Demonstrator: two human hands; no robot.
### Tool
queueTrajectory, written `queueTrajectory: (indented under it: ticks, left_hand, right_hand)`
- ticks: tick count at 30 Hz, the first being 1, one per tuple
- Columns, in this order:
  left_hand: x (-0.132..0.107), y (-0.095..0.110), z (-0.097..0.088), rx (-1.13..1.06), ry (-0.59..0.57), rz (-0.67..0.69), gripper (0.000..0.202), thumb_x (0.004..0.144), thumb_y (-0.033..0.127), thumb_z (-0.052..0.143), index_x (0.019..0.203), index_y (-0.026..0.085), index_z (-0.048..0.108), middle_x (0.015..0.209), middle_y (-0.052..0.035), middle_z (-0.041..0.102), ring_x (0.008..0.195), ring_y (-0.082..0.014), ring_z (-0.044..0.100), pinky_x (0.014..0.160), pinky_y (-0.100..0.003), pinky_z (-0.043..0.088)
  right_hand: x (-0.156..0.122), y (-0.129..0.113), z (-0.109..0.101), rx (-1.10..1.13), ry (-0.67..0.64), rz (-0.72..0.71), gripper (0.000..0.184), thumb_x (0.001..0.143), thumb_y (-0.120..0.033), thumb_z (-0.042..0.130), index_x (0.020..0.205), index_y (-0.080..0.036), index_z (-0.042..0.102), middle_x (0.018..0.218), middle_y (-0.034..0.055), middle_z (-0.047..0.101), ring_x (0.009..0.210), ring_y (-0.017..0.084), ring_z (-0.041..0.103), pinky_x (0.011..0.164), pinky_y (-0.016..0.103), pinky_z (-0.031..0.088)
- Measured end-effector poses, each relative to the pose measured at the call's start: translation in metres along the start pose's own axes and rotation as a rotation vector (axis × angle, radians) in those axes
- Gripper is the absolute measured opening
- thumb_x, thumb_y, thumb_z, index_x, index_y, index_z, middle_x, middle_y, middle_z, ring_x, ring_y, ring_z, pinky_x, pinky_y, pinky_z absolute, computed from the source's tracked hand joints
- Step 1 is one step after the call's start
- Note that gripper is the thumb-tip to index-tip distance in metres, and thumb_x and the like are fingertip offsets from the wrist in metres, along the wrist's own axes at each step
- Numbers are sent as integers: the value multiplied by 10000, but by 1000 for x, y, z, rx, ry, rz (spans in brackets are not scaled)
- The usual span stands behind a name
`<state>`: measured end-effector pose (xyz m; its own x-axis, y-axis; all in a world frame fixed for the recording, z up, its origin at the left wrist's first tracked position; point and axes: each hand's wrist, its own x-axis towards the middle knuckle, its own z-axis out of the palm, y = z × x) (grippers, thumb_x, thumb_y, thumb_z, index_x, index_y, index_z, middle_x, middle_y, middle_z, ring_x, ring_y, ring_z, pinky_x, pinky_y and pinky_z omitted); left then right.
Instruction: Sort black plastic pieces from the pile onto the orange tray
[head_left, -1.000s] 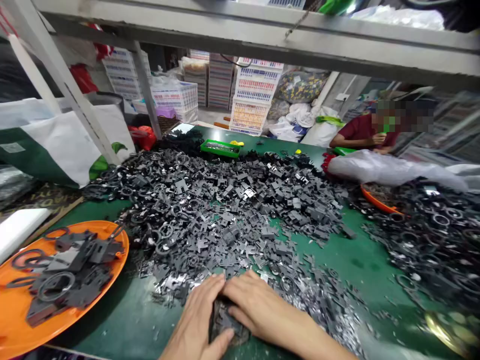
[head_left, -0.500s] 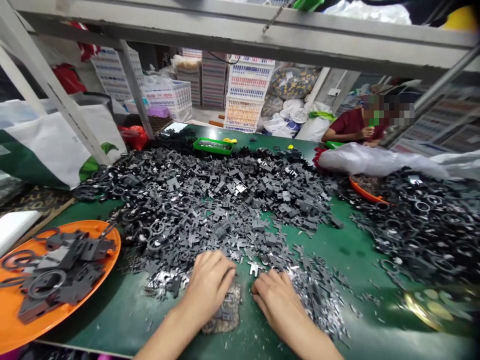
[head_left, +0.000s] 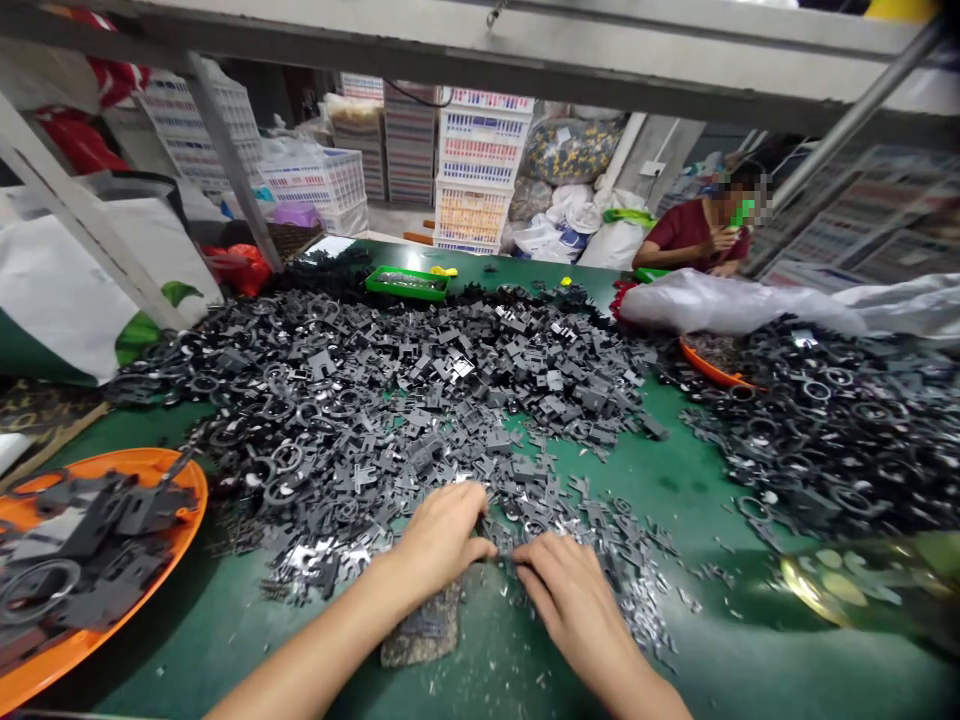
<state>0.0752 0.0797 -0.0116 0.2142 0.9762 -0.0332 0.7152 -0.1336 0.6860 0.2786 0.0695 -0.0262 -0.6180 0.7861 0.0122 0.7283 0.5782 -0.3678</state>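
My left hand [head_left: 442, 540] and my right hand [head_left: 566, 590] rest side by side at the near edge of a wide heap of flat grey stamped parts [head_left: 420, 400], their fingertips almost meeting among the loose pieces. Some pieces look shiny and metallic. My right hand's fingers lie spread on the parts. My left hand's fingers curl into them, and I cannot tell whether they pinch anything. Just below my hands, a flat, dull stack of parts [head_left: 424, 630] lies on the green tabletop [head_left: 675, 470], its top edge partly hidden behind my left wrist.
An orange round tray [head_left: 180, 480] holds larger dark parts at left. A second heap of dark ring-shaped parts [head_left: 825, 430] lies at right, beyond a white plastic sack [head_left: 735, 305]. A person in a red shirt [head_left: 694, 235] sits across the table. A low metal shelf beam [head_left: 480, 50] runs overhead.
My hands have let go of the dark stack, which now lies on the table below them. They have moved apart, then closer, among the loose parts. The whole view has shifted slightly.
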Motion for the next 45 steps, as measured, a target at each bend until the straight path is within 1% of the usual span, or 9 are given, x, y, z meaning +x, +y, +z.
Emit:
queueTrajectory:
  ticks: [4,8,13,15,19,25,30,37,45]
  left_hand:
    - [-17,-3,-14,-189,120,-150,74,828,274,558,815,218,511,757,25,575,741,-170,551,688,-270,390]
    - [-42,-2,-21,-415,176,-252,215,897,371,417,952,202,537,766,14,566,704,-145,550,663,-255,425]
    - [-70,3,-18,-1324,185,-471,382,795,301,574,1148,164,528,923,-25,596,689,-116,569,704,-282,485]
    - [-76,5,-15,-1481,196,-527,472,733,280,673,1160,143,524,919,-41,619,701,-127,602,717,-296,507]
    - [-85,9,-11,-1471,249,-595,621,710,347,751,1218,188,432,834,-45,691,668,-132,644,658,-266,526]
    - [-96,7,-3,-1445,274,-607,452,681,492,741,965,158,632,903,-57,697,693,-120,645,658,-232,534]
    - [-96,3,7,-1262,347,-590,522,630,558,745,965,160,702,754,-11,652,665,-119,599,623,-215,517]
    - [-96,0,11,-1058,253,-442,442,706,577,667,772,142,708,719,-16,578,633,-121,566,574,-211,495]
    - [-96,-1,9,-933,214,-356,431,785,547,591,642,142,626,680,4,491,630,-122,538,565,-205,476]
  right_hand:
    - [8,-9,4,-159,-53,-72,86,814,-173,627,812,-252,593,864,3,590,816,222,527,691,336,332]
    - [12,-12,8,-225,-66,-114,92,840,-150,569,783,-223,564,828,13,593,781,226,526,674,346,341]
    - [8,-8,9,99,23,-25,168,949,-194,367,904,-213,528,826,27,585,770,190,538,700,332,402]
    - [7,-11,10,258,80,52,141,940,-224,386,988,-212,518,833,28,591,760,175,551,702,309,433]
    - [10,-27,14,421,75,96,209,895,-183,407,1020,-210,572,854,38,617,796,180,581,740,312,458]
    - [10,-44,14,624,2,66,200,906,-215,440,915,-216,640,895,48,656,856,188,615,778,307,468]
    - [5,-58,18,813,171,90,186,907,-321,494,858,-219,642,901,57,638,882,194,601,785,301,465]
    - [9,-76,30,1122,125,241,290,857,-454,564,1003,-207,523,811,26,617,765,167,594,712,285,474]
    - [10,-75,33,1169,103,301,328,842,-496,559,998,-216,489,766,1,581,725,159,564,686,274,456]
